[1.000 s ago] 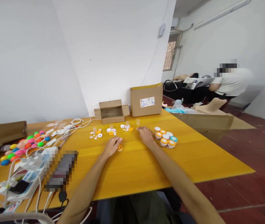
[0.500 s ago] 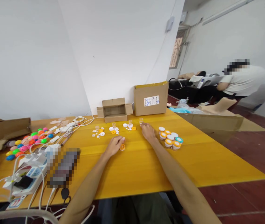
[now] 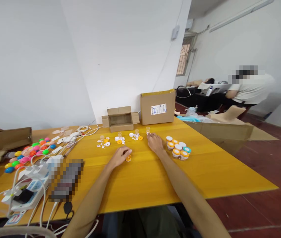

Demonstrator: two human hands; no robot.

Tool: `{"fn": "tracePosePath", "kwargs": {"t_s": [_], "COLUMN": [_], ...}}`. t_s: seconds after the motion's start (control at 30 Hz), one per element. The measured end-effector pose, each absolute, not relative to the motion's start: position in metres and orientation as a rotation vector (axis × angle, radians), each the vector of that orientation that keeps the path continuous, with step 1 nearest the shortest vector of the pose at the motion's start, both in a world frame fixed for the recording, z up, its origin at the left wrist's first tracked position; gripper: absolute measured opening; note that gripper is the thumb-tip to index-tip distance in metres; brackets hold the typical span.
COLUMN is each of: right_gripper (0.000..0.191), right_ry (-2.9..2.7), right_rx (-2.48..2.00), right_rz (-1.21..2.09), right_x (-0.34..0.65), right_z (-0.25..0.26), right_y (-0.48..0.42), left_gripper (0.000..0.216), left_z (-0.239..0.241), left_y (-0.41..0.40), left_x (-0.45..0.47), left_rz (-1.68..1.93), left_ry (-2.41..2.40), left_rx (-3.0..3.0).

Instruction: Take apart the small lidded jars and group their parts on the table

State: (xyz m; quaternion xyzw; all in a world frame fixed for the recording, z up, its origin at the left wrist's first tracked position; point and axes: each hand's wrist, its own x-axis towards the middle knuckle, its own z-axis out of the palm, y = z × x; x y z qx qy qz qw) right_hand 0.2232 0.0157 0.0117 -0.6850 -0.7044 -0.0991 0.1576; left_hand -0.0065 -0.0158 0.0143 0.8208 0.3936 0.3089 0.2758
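My left hand [image 3: 121,156] rests low over the table, its thumb stretched out and its fingers loosely apart. Just below the thumb lies an orange ring-shaped lid [image 3: 128,158], partly covered by the hand. Farther forward, my right hand [image 3: 155,143] has bent fingers pointing down, with the tips hidden; what they pinch, if anything, I cannot make out. Directly beyond those fingers stands a small clear cup [image 3: 148,129] with white bits at its base. To the left are more clear cups, each beside small white parts [image 3: 122,139] and an orange ring [image 3: 140,138].
Several lidded jars [image 3: 176,152] with orange, white and teal tops cluster right of my right hand. An open cardboard box [image 3: 121,127] and a closed carton [image 3: 157,117] stand at the back. Left are colourful balls [image 3: 32,152], a power strip [image 3: 35,190] and cables. A person [image 3: 250,87] sits beyond.
My right hand has drawn back slightly from the clear cup, and its fingers are more bent. The left hand stays beside the orange lid. The view has shifted a little.
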Motion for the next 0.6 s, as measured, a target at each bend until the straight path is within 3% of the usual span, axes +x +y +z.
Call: {"fn": "tracePosePath", "kwargs": {"t_s": [0.33, 0.6], "right_gripper": [0.047, 0.045], "right_ry": [-2.102, -2.072], "right_rx": [-1.876, -1.902], "right_rz": [-0.31, -0.365], "right_x": [0.2292, 0.225], "right_z": [0.0083, 0.0097], "right_y": [0.0198, 0.0174], "left_gripper": [0.036, 0.033], "left_z": [0.0128, 0.0133], "left_y": [-0.0165, -0.0174], "left_x": [-0.0085, -0.0081], "left_rz": [0.818, 0.823], "left_ry": [1.032, 1.031], "left_rx": [2.199, 2.197]}}
